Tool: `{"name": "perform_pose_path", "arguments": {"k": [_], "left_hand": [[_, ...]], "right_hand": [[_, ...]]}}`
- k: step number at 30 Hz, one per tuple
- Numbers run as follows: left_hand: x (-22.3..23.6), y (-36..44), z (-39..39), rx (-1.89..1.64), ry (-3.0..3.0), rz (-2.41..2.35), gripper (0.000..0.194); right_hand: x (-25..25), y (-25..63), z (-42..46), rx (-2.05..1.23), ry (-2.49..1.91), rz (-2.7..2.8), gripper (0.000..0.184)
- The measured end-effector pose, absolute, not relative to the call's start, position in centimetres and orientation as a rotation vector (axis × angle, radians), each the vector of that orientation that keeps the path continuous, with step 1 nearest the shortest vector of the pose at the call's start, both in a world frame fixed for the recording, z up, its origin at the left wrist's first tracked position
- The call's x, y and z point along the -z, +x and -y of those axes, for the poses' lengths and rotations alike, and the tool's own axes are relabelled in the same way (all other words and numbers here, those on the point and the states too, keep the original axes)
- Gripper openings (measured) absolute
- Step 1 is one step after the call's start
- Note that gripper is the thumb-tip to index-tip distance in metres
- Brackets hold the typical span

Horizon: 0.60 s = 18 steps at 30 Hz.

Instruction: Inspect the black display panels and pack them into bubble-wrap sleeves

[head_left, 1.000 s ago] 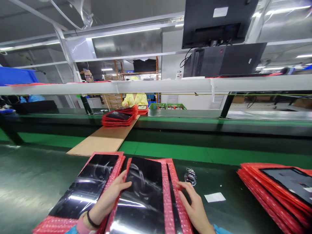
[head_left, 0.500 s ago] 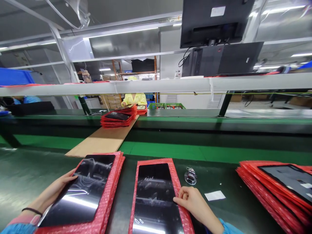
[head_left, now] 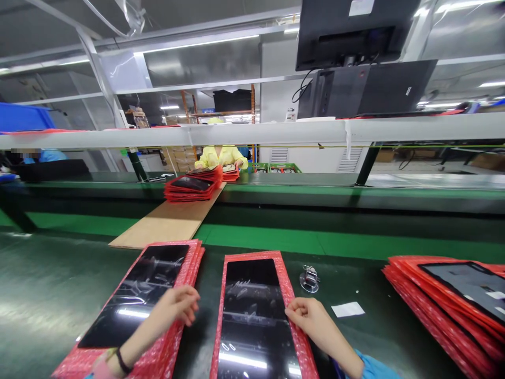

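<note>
A black glass screen panel (head_left: 252,300) lies on a red bubble-wrap pouch (head_left: 284,279) in front of me. At that panel's right edge is my right hand (head_left: 310,318), closed with thumb and forefinger together; whether they pinch the panel's edge or a film is hidden. To the left, another black screen panel (head_left: 136,295) rests on a stack of red bubble-wrap pouches (head_left: 179,339). Over this stack's right side hovers my left hand (head_left: 173,310), fingers loosely bent and apart, holding nothing.
More red pouches (head_left: 426,310) with a grey-backed panel are piled at right. A small clear disc-shaped fixture (head_left: 309,279) and white paper (head_left: 347,309) lie between. Beyond, a brown board (head_left: 158,226) slopes up to a red stack (head_left: 189,189); a person in yellow (head_left: 221,157) works there.
My left hand has let go of the left panel's edge and moved right across it. That panel now lies flatter on its stack. My right hand has barely moved.
</note>
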<state>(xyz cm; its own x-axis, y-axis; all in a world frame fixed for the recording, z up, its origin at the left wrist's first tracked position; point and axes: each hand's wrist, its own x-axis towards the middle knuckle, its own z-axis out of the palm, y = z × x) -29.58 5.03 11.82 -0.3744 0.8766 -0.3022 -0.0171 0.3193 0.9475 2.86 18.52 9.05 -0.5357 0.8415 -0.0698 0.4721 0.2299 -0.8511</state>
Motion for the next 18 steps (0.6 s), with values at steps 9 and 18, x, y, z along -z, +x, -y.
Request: {"name": "perform_pose_path", "arguments": {"k": [9,18], "left_hand": [[-11.0,-22.6,-5.3,-1.11,0.626,-1.395,0.034],[-12.1,-20.3,-7.1,-1.307,0.713,-1.25,0.042]], "right_hand": [[-8.5,3.2,-18.7,-1.529,-1.171,1.912,0.025],[-8.3,3.5,-19.3,-1.798,-1.056,1.681,0.031]]}}
